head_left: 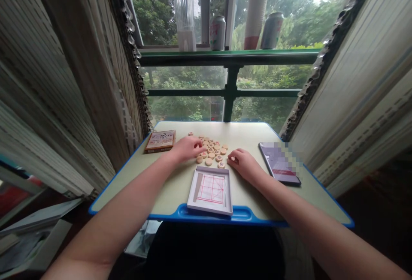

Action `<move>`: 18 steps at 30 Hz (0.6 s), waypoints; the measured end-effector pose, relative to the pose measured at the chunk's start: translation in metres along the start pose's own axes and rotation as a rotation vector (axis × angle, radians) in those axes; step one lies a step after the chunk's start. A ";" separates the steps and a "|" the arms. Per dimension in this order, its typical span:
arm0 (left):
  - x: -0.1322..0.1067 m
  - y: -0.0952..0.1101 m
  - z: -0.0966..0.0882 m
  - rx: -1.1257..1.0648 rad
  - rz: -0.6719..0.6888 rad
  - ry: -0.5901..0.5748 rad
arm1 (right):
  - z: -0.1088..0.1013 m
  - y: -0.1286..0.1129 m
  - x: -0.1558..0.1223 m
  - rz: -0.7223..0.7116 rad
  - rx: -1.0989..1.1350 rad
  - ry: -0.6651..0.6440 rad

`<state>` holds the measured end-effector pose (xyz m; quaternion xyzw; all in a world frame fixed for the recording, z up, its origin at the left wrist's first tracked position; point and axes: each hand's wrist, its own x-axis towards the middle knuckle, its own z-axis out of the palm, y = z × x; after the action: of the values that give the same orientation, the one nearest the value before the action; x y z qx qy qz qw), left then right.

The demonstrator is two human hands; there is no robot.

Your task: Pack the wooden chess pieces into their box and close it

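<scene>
Left fingers (195, 142) and right fingers (236, 154) are seen half-curled, any grip untellable, with discs (210, 151) between them, presumably light, hard and best pinched by their rims.

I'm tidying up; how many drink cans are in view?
2, above the green rail: one can left of the white stack, another can right of it. Others may be hidden.

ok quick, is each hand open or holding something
Left hand: fingers bent over the round pieces; grip cannot be told.
Right hand: fingers curled beside them; grip cannot be told.
</scene>
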<state>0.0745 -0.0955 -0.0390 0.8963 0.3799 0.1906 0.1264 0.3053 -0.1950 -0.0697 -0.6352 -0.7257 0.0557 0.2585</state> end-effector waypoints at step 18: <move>-0.021 0.013 0.016 0.127 0.228 0.019 | 0.010 -0.003 0.032 0.018 0.075 0.019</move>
<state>0.0765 -0.1209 -0.0538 0.9380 0.2881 0.1876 0.0432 0.2966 -0.1632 -0.0671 -0.6321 -0.7147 0.0792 0.2888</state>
